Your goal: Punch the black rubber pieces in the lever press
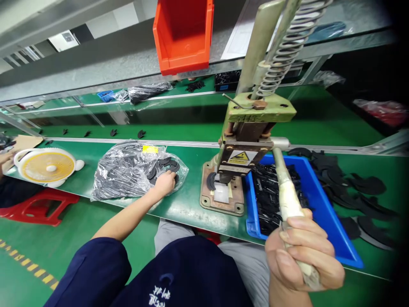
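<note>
Open lane left of the press [244, 143], clutter to its right

Between the bag [118, 170] and the press, a bare strip of bench [194, 158] let a hand pass from near edge to far rail [188, 143]. A narrower gap ran between fan [47, 167] and bag. Right of the press, the lever [285, 183] slanted over the crate [326, 209], the right hand [305, 256] around its end, obstructing entry from above. Loose parts [369, 184] cluttered the bench farther right. The far shelf [96, 70] and red bin [183, 66] limited headroom.

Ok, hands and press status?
Left fingers at plastic bag of black parts. Right fingers around press lever. Curved black piece on press base; blue bin alongside.
</note>
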Demonstrator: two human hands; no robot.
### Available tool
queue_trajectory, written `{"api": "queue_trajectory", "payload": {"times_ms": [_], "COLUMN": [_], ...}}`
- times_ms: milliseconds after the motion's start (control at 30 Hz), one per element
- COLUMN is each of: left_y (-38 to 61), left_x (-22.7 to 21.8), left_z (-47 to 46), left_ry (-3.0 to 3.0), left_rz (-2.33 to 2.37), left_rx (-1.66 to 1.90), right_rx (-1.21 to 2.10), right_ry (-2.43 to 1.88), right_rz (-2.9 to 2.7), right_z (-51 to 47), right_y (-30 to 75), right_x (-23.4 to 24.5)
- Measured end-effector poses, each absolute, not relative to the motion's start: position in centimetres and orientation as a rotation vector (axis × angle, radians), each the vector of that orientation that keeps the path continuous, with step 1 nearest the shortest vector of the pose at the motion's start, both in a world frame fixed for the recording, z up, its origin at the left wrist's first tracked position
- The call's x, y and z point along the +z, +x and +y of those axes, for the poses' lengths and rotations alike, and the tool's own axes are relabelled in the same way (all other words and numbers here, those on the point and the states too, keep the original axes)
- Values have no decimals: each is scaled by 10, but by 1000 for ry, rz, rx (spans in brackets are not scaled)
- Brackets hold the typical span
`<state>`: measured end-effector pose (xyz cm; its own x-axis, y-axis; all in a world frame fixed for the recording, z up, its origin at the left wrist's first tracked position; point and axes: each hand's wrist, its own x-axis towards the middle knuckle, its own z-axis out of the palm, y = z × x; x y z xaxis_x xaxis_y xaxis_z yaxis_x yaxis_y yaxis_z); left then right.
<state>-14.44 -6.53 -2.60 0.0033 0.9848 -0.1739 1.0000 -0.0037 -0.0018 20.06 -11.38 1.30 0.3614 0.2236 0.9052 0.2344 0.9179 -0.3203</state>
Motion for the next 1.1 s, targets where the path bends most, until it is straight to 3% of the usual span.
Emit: {"api": "queue_trajectory", "payload": {"times_ms": [233, 533, 733, 1100], "left_y": [-148, -139, -153, -165], "left_x": [-25, -36, -41, -35], "left_z": [-69, -82, -86, -69], "left_ry": [1894, 2239, 2189, 1850], "left_rz": [2243, 2114, 1981, 2020], "left_rx": [-124, -34, 229, 159], "right_rx": [-8, 6, -18, -38], "right_ry": [-449, -490, -440, -440], "right_rz": [-1187, -1199, -1227, -1191], "right_z": [-113, -115, -112, -111], "right_y": [202, 200, 201, 205], "right_x": [12, 17, 17, 7]}}
